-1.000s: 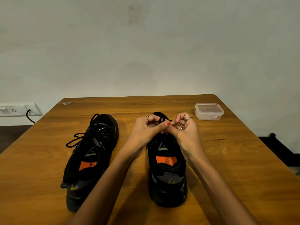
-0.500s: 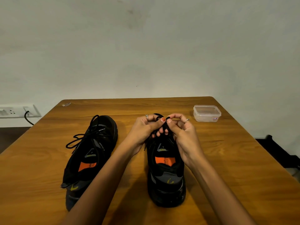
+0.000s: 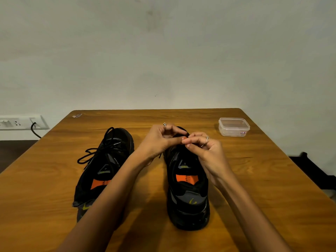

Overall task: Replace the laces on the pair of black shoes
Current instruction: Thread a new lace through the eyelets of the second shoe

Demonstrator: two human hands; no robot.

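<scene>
Both hands meet frame centre over right shoe (image 3: 188, 188): left hand (image 3: 160, 140) and right hand (image 3: 204, 148) pinching, probably, black lace (image 3: 182, 129). Left shoe (image 3: 103, 166) apart, lower left.

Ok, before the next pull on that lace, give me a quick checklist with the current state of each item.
1. Both hands on the lace: left hand and right hand meet fingertip to fingertip over the right shoe; ok.
2. Lace actually pinched: the lace at the fingertips is hidden; cannot tell.
3. Right shoe sits flat on the table: ok.
4. Left shoe out of the way: beside the left forearm, lace loose over its side; ok.
5. Plastic container apart from the work: far right, untouched; ok.
6. Which eyelet is being worked: covered by fingers; cannot tell.
</scene>
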